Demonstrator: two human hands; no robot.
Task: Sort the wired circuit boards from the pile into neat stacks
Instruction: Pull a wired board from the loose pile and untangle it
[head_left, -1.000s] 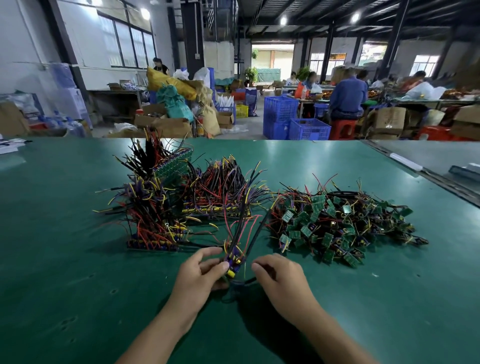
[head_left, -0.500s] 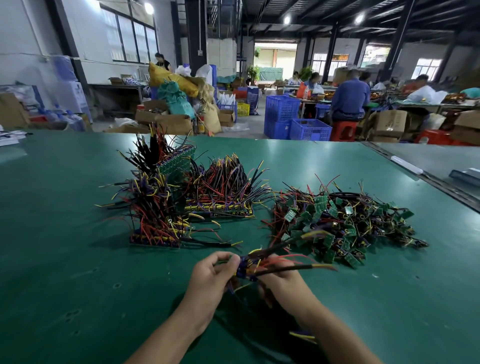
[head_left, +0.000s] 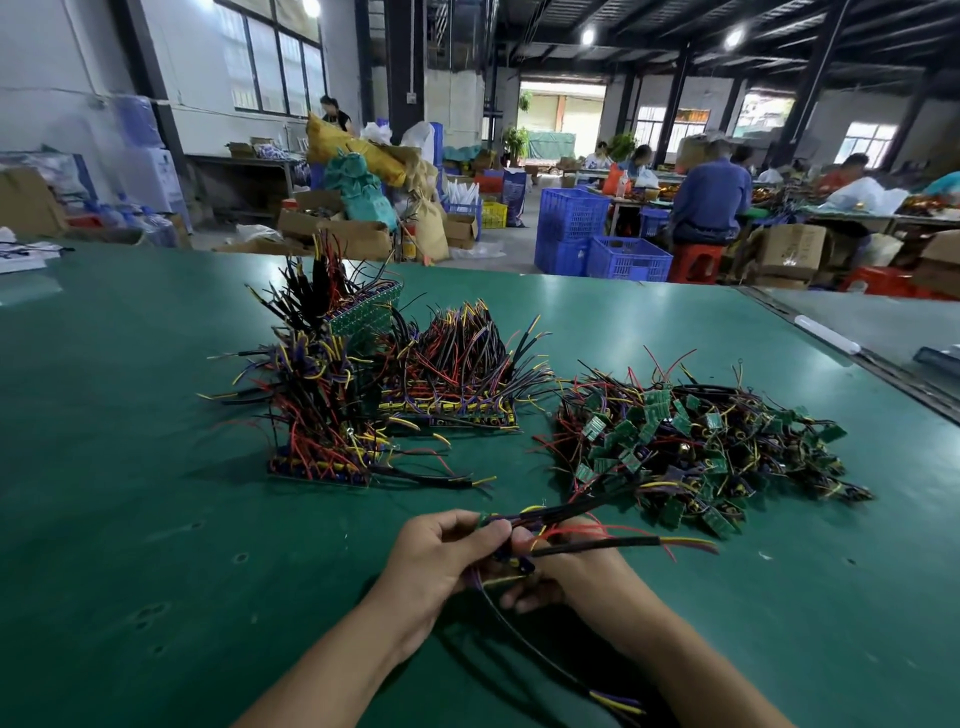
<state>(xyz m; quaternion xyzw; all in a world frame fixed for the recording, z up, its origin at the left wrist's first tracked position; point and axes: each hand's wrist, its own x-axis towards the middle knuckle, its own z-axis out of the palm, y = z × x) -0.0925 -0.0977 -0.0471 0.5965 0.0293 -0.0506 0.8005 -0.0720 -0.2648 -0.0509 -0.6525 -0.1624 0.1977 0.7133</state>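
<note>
Fingers (head_left: 470, 527) of our left hand (head_left: 441, 561) curl round a handful of wired circuit boards (head_left: 511, 560) above the green table (head_left: 156, 519), near the pile (head_left: 701, 452); our right hand (head_left: 576, 577) grips beneath. We judge them light, leads floppy and snag-prone, so hold the stiff board edges.

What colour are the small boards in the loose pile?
The boards are green, clearest in the head view.

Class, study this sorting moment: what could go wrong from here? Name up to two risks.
The held boards trail long wires toward the loose pile; these may snag and drag pieces along. The near stack bristles with splayed wires, so adding what the left hand and right hand grip could tangle or topple it.
</note>
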